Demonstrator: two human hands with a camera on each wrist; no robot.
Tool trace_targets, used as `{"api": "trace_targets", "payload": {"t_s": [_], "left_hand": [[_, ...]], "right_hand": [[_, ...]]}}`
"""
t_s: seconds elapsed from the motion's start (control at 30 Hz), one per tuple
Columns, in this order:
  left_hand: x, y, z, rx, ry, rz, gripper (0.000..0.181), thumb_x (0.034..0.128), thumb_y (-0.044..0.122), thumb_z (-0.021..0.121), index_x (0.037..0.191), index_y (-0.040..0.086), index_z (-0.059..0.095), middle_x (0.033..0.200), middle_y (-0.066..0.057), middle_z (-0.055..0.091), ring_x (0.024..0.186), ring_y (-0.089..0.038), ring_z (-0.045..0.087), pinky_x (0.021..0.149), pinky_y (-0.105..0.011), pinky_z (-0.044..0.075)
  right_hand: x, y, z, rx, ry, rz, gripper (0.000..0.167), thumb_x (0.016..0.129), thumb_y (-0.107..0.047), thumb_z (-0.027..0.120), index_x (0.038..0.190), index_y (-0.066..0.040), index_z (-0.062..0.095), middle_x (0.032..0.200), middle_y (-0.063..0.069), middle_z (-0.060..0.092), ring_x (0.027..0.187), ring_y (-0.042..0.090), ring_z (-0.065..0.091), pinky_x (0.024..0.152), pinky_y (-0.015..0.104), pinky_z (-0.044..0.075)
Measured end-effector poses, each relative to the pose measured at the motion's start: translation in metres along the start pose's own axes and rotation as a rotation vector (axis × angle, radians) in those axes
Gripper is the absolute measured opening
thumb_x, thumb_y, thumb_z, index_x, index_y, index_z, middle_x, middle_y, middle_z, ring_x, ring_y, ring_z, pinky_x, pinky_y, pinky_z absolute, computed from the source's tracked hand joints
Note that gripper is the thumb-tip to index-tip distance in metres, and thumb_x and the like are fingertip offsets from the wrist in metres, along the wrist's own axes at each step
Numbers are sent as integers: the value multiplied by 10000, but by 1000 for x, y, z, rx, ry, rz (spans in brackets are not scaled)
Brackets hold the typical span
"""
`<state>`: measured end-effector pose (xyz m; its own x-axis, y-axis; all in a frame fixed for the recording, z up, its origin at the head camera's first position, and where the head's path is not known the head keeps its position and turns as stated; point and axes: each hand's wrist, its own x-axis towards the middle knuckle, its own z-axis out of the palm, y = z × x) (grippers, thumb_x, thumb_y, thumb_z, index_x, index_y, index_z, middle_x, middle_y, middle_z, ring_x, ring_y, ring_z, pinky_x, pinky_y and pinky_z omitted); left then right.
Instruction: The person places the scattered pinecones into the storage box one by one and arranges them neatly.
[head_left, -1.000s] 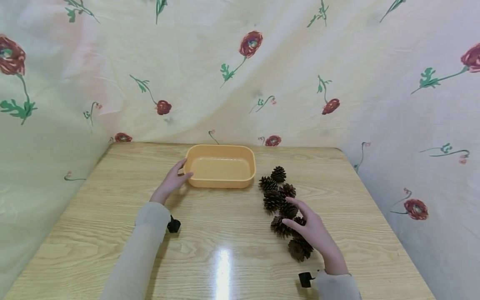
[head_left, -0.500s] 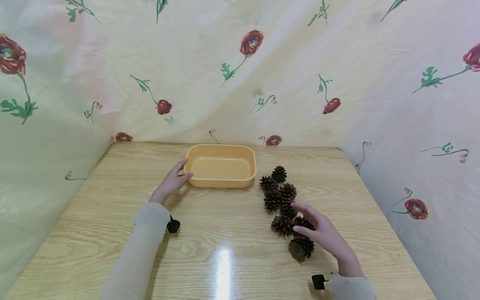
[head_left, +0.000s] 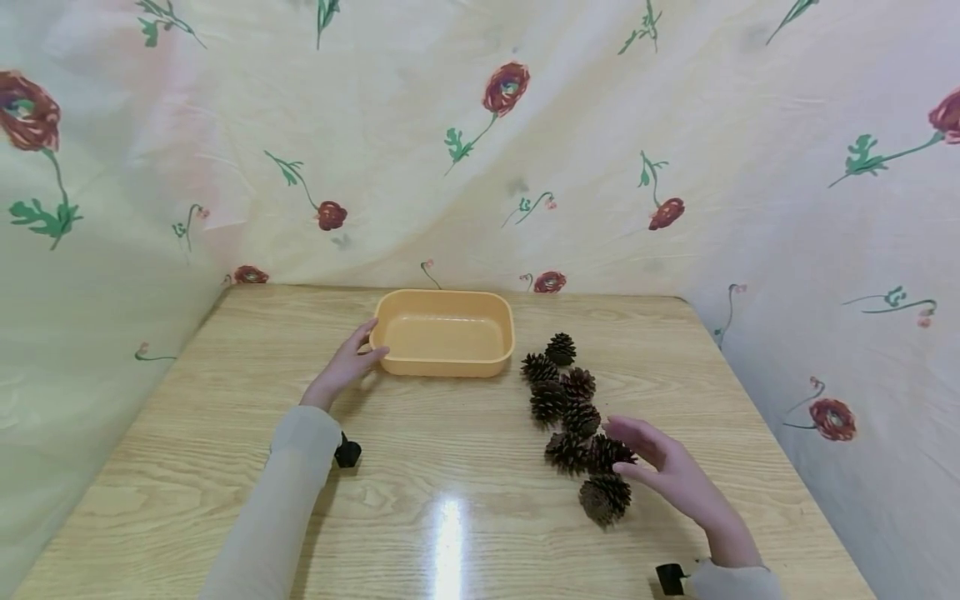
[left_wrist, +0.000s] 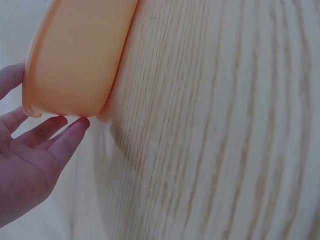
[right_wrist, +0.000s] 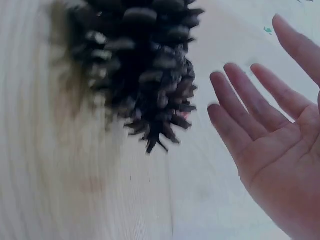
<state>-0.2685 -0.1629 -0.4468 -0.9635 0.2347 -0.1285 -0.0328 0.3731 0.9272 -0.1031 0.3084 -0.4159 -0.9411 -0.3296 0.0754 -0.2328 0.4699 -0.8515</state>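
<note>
An orange-yellow rectangular plastic basin stands at the back of the wooden table. At its left end, my left hand holds the near corner. In the left wrist view, the fingertips of that hand touch the basin's outer wall, with another digit at the rim. Several dark brown pine cones lie in a loose row right of the basin. My right hand hovers beside the nearer cones, fingers spread and holding nothing. In the right wrist view its palm is apart from a pine cone.
The pale wood-grain table reaches back to a flower-printed cloth, which also hangs along both sides. Small black wrist cameras stick out below the sleeves. One pine cone lies nearest the front.
My right hand has drawn back to the right and toward me, away from the pine cones it partly covered. My left hand stays at the basin, and the cones lie as before.
</note>
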Motion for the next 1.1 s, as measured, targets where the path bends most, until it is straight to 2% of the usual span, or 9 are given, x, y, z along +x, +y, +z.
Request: {"api": "trace_targets", "payload": {"t_s": [0.03,0.1,0.23,0.3,0.57,0.73,0.87,1.0,1.1], "left_hand": [[0,0,0,-2,-4,0,713,1008,224,520,1570,116,94,1606,-239,115,1477,-416,152,1142,-555,311],[-1,0,0,-9,-9,-4,714,1009,219,518,1571,119,90,1603,-246,115,1474,-420,155,1137,-554,320],[-2,2,0,-17,-19,-12,717,1012,214,510,1571,116,73,1595,-271,108,1469,-431,158,1134,-552,325],[-2,2,0,-25,-20,-15,717,1013,213,509,1571,115,70,1588,-285,114,1462,-435,184,1134,-549,327],[-2,3,1,-32,-15,-16,718,1009,216,516,1571,120,80,1557,-318,174,1412,-433,306,1123,-522,356],[-3,2,1,-45,-21,-8,720,1010,207,513,1570,114,71,1542,-334,192,1382,-438,347,1117,-528,362],[-4,2,1,-51,-28,-11,717,1014,196,502,1571,113,57,1537,-342,193,1359,-443,375,1109,-530,373],[-4,2,1,-55,-29,-17,711,1017,191,495,1571,115,55,1530,-345,205,1340,-437,396,1103,-529,380],[-4,2,2,-61,-31,-17,707,1019,190,491,1571,116,55,1522,-345,220,1325,-425,411,1099,-529,384]], "right_hand": [[-2,1,-1,-2,-7,-6,513,910,-72,648,1390,-27,472,1333,-40,594,1170,-118,512,960,63,409],[-4,3,-4,-17,-23,-20,502,901,-67,658,1372,-24,491,1311,-49,609,1155,-97,535,952,77,427],[-8,4,-7,-59,-73,-25,503,889,-109,681,1354,-17,513,1309,157,603,1133,-83,553,939,128,467],[-10,4,-8,-86,-97,-25,497,884,-133,691,1341,-21,528,1287,207,602,1121,-73,562,931,158,486],[-14,7,-10,-163,-196,-53,446,876,-211,705,1266,-32,584,1198,150,662,1090,-51,577,924,208,504],[-15,13,-6,-269,-212,-62,510,842,-325,727,1276,-97,588,1231,83,653,1125,-65,540,939,298,514],[-14,15,-4,-314,-228,-54,576,816,-385,734,1303,-126,572,1268,68,628,1165,-69,508,960,356,509],[-13,14,-4,-334,-239,-47,602,814,-404,729,1316,-115,565,1288,97,611,1190,-16,517,965,389,508],[-12,13,-5,-362,-235,-29,594,824,-406,720,1314,-107,568,1300,122,606,1199,100,551,955,449,505]]}}
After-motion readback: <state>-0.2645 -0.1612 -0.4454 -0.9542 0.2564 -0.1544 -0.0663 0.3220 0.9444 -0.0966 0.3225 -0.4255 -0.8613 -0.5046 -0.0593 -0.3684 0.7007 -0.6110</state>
